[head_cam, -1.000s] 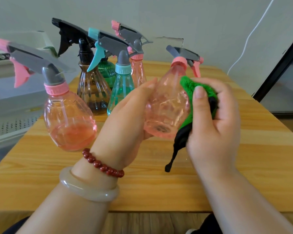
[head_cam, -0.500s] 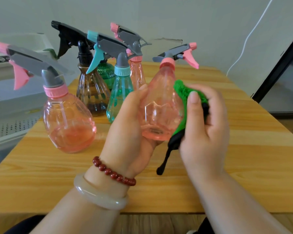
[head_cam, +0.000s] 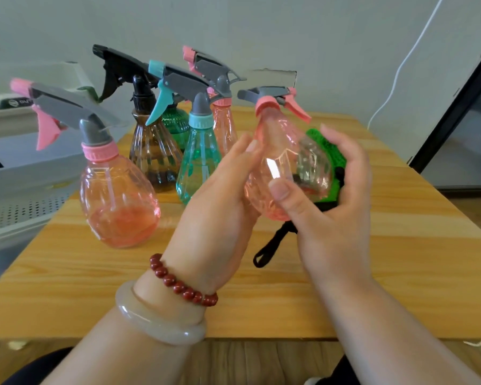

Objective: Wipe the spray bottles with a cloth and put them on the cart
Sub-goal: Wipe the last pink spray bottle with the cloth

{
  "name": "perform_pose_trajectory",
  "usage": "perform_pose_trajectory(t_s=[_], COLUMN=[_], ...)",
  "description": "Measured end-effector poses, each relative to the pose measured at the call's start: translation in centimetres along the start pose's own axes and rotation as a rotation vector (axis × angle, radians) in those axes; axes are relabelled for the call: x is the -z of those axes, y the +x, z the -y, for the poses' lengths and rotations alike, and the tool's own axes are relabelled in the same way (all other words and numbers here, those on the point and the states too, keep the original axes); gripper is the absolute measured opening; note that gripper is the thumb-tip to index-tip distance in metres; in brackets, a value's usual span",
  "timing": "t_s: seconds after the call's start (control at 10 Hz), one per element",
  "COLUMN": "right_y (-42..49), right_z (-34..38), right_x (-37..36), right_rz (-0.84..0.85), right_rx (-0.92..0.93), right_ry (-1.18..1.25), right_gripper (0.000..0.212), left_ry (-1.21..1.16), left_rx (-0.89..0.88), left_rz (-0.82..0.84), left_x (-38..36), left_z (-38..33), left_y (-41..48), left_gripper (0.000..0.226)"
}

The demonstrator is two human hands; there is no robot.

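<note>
Pink clear-plastic spray bottle (head_cam: pixel 286 162) held above the wooden surface (head_cam: pixel 400 245), apparently mid-wipe.
Straight fingers of the left hand (head_cam: pixel 222 195) brace its side; the right hand (head_cam: pixel 342 207) wraps a green fluffy cloth (head_cam: pixel 331 151) round its back, thumb in front. Next likely calls for turning it.

Green bottle (head_cam: pixel 175 123) mostly hidden; cart (head_cam: pixel 25 173) cropped left.

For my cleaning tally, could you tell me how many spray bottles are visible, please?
6. The held pink bottle, above the table; standing on it, the large pink bottle at left, brown bottle, green bottle behind, teal bottle, slim pink bottle at back. More may be hidden.
</note>
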State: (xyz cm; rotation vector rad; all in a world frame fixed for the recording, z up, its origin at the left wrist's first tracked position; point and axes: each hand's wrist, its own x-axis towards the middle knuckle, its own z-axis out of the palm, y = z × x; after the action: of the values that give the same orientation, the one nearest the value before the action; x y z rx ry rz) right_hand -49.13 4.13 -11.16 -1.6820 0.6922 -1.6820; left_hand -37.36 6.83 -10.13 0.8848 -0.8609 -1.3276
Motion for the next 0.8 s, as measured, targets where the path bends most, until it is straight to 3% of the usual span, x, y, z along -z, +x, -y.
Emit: perform_pose_trajectory(t_s=[0.1, 0.2, 0.4, 0.5, 0.6, 0.7, 0.8], right_y=[-0.2, 0.1, 0.5, 0.7, 1.4, 2.1, 2.4], right_z=[0.0, -0.2, -0.9, -1.2, -1.0, -1.0, -1.3], right_x=[-0.2, 0.3, 0.6, 0.7, 1.4, 2.1, 2.3], right_rz=[0.007, 0.06, -0.016, -0.079, -0.143, -0.117, -0.051], right_rx=[-0.033, -0.051, 0.016, -0.097, -0.253, -0.345, -0.433], right_ry=[0.07, -0.024, -0.309, -0.253, -0.022, 0.088, 0.112], right_gripper=[0.063, 0.062, 0.055, 0.049, 0.044, 0.033, 0.026], left_ry=[-0.022, -0.146, -0.088, -0.069, 0.062, 0.499, 1.045], left_rx=[0.008, 0.112, 0.141, 0.191, 0.208, 0.052, -0.226], left_rz=[-0.026, -0.033, -0.029, -0.053, -0.046, -0.1, -0.199], left_x=[-0.6, -1.4, -1.5, -1.7, -0.7, 0.4, 1.9], left_z=[-0.6, -1.1, -0.7, -1.0, -0.7, -0.6, -0.3], left_y=[0.0, -0.7, -0.7, -0.2, 1.1, 1.4, 1.5], left_gripper=[0.042, 0.048, 0.047, 0.047, 0.039, 0.022, 0.011])
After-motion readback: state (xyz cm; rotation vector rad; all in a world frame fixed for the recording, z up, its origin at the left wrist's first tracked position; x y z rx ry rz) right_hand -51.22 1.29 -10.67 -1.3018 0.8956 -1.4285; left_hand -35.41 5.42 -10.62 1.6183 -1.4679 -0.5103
